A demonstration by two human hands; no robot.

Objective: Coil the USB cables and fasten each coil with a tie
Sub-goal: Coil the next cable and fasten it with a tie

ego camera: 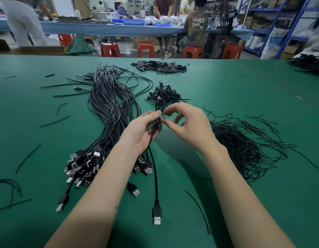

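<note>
Coiled cable (pixel 157 111) (tie (pixel 166 114) pinched) in hands

"UNKN OWN" — white lettering, back of seated person's shirt (pixel 197 25)

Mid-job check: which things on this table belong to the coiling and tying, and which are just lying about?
In the job:
left hand gripping the coil
right hand pinching a tie
uncoiled cables
tie pile
finished coils

Lying about:
black tabs
stray ties on the green table
</note>
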